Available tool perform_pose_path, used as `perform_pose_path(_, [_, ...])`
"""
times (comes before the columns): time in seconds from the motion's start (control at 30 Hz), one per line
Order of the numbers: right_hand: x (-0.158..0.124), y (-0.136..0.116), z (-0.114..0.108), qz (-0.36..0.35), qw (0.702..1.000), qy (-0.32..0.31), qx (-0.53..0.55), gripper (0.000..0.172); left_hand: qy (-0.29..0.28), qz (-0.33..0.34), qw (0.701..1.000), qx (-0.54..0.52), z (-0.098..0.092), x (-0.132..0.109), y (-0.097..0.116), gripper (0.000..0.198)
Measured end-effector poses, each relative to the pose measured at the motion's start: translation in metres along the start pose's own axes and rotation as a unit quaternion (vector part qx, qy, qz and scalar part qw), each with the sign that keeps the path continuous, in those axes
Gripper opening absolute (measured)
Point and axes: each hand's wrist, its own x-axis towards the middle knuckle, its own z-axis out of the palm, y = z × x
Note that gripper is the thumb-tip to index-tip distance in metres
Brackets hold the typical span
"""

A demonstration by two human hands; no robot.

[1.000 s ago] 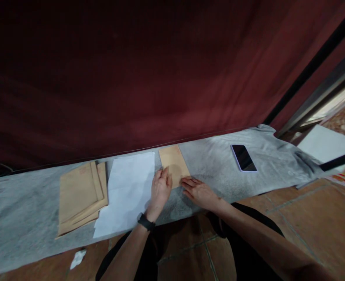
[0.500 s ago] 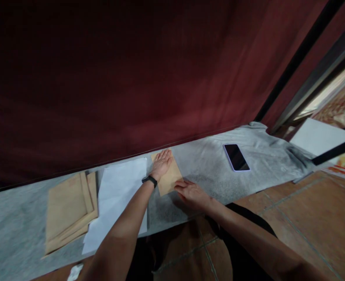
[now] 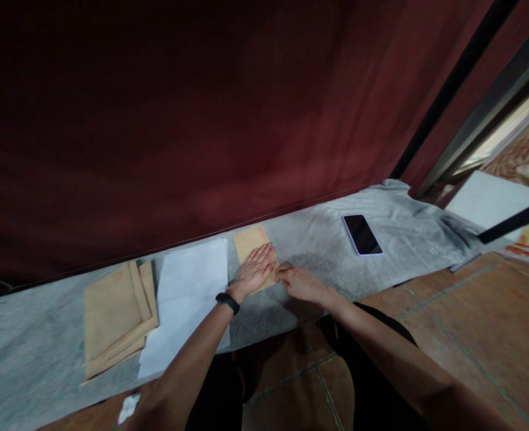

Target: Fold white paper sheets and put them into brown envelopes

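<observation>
- Small brown envelope (image 3: 247,240): lies flat on the cloth-covered bench (image 3: 321,254), between white paper sheets and a phone; reddish print near its far right corner.
- Left hand (image 3: 254,268): palm down across the envelope's middle, fingers extended and nearly side by side, pressing flat rather than gripping. Dark wristband (image 3: 227,302) on this wrist.
- Right hand (image 3: 299,283): fingers curled at the envelope's near right edge, just beside the left fingertips. Contact region small and shaded; cannot tell whether thumb and fingers pinch the paper.
- White paper sheets (image 3: 190,290): loosely stacked just left of the envelope; left forearm passes over their near part.
- Larger brown envelopes (image 3: 112,308): overlapping, fanned pile left of the sheets.
- Phone (image 3: 363,234): right of the hands, well apart from them; screen dark, edge pale purple.
- Red curtain (image 3: 264,131): hangs behind the bench.
- Tiled floor (image 3: 453,326): brown, in front of the bench; white scrap (image 3: 128,407) seen near the bench's front edge, at lower left.
</observation>
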Motion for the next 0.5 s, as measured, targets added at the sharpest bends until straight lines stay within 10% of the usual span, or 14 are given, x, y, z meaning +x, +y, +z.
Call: perform_pose_path(0.5, [0.012,0.007,-0.018,0.09,0.99,-0.09,-0.059,0.029,-0.05,0.053,0.997,0.025,-0.003,-0.062,0.05,0.06])
